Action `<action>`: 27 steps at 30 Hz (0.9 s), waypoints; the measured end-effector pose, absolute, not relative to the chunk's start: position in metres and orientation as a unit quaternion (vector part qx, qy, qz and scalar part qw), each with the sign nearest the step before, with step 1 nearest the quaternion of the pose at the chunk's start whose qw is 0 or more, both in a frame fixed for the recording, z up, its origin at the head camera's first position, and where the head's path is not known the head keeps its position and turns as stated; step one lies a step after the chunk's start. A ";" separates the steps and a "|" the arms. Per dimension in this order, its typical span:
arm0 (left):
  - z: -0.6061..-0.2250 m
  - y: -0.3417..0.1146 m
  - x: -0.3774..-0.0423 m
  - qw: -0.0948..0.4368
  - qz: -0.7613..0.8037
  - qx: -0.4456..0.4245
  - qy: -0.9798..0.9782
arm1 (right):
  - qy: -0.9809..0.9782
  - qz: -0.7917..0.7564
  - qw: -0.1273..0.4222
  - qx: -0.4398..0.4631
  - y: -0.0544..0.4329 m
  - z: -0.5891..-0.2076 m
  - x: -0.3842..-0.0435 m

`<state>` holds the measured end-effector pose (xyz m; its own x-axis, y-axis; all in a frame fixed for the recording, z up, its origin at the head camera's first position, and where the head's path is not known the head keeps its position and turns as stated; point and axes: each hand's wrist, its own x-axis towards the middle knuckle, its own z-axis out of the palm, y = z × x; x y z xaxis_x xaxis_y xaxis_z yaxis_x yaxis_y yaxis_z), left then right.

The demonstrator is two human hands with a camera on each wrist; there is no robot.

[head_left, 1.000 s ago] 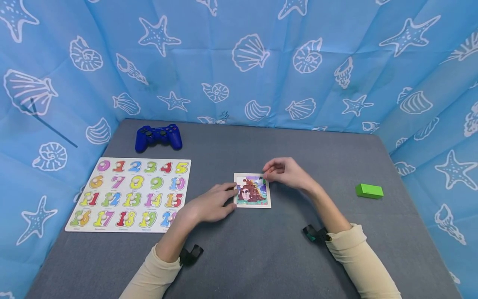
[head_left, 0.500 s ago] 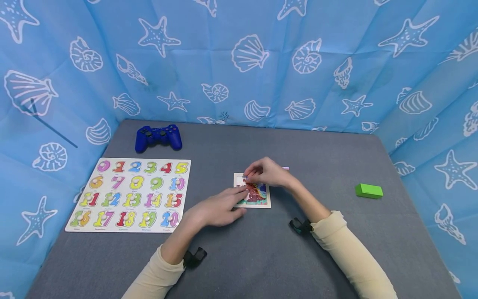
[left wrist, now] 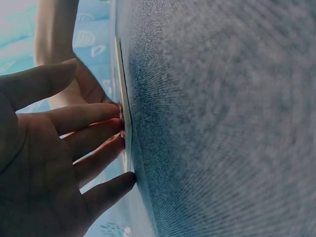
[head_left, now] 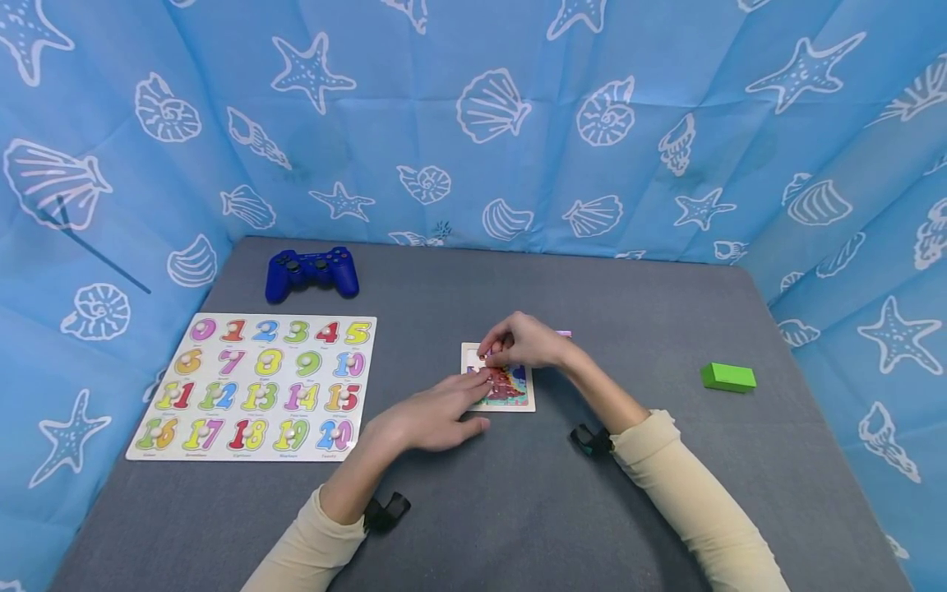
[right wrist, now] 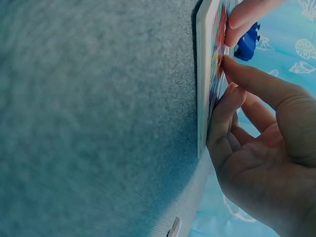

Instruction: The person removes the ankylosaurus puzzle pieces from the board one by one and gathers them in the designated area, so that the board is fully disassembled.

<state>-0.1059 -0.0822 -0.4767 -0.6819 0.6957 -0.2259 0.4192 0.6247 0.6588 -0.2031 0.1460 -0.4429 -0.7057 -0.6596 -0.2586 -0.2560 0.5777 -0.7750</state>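
A small square jigsaw puzzle (head_left: 510,393) in a pale wooden frame lies on the grey table, its picture partly hidden by both hands. My left hand (head_left: 444,411) lies over its left side with fairly straight fingers, the fingertips touching the picture. At the upper left part of the puzzle, my right hand (head_left: 528,341) pinches a small puzzle piece between thumb and fingers; the piece itself is mostly covered. In the right wrist view the thumb of my right hand (right wrist: 266,143) reaches the puzzle's surface (right wrist: 217,64). The left wrist view shows my left hand (left wrist: 59,143) with fingers extended to the frame's edge.
A flat pinkish piece (head_left: 565,333) lies behind my right hand. To the left is a number peg board (head_left: 255,386), with a blue game controller (head_left: 311,273) behind it. A green block (head_left: 728,377) sits at the right. A blue shell-patterned curtain (head_left: 473,164) surrounds the table.
My right hand has moved left from the puzzle's upper right corner to its upper left part. My left hand has slid slightly right, further over the picture. The pinkish piece has come into sight.
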 end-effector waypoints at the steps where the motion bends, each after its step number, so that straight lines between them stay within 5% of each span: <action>1: -0.477 -0.082 -0.106 0.235 0.289 0.322 0.871 | 0.847 -0.367 0.272 -0.272 0.146 -0.443 -0.203; 11: -0.479 -0.082 -0.106 0.228 0.277 0.323 0.876 | 0.852 -0.349 0.268 -0.285 0.145 -0.444 -0.205; 19: -0.432 -0.077 -0.093 0.261 0.276 0.296 0.876 | 0.849 -0.355 0.256 -0.297 0.146 -0.445 -0.205; 27: -0.446 -0.078 -0.097 0.258 0.274 0.295 0.878 | 0.850 -0.325 0.259 -0.325 0.145 -0.444 -0.210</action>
